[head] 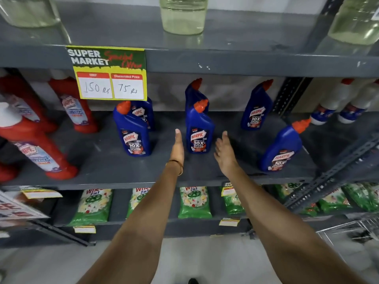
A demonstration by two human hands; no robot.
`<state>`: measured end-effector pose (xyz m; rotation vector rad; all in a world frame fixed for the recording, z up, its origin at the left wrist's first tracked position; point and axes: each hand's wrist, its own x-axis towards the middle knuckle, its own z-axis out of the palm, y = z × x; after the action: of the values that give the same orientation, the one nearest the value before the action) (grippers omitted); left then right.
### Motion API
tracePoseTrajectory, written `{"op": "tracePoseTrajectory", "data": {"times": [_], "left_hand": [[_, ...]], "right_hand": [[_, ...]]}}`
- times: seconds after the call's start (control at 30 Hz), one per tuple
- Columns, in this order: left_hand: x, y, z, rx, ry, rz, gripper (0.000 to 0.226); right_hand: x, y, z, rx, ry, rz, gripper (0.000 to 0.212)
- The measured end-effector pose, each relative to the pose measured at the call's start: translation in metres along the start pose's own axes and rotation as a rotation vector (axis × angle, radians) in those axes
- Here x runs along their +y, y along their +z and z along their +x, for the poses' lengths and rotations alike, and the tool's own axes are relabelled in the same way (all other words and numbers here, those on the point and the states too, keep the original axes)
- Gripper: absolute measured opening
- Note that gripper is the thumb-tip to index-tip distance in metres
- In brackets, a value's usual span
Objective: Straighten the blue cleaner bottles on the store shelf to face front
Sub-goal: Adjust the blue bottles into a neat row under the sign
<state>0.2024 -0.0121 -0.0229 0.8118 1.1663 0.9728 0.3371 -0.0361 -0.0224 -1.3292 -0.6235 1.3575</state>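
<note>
Both arms outstretched, hands spread flat, left hand and right hand flanking middle blue bottle

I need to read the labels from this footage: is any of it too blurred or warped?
Head view: the middle blue bottle between the left hand and right hand reads sharply; the price sign is legible; the edges smear, blurring the red bottles, and the wide lens bends the shelf.
</note>
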Motion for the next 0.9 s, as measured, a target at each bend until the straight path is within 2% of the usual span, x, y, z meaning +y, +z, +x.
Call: {"op": "tracePoseTrajectory", "data": {"times": [0.13, 0.33, 0.63, 0.9], "left_hand": [[0.011, 0.011, 0.009, -0.081, 0.004, -0.08, 0.082], [0.006, 0.015, 0.015, -0.129, 0.065, -0.043, 0.079], [-0.002, 0.011, -0.001, -0.134, 0.057, -0.024, 0.067], [-0.014, -0.003, -0.036, -0.069, 0.054, 0.026, 0.065]], "right_hand": [[-0.008, 0.009, 0.01, -0.097, 0.007, 0.0, 0.069], [-0.003, 0.004, 0.019, -0.146, -0.025, -0.061, 0.066], [0.006, 0.002, 0.006, -0.158, -0.033, -0.103, 0.067], [0.023, 0.002, -0.031, -0.148, -0.054, -0.114, 0.063]]}}
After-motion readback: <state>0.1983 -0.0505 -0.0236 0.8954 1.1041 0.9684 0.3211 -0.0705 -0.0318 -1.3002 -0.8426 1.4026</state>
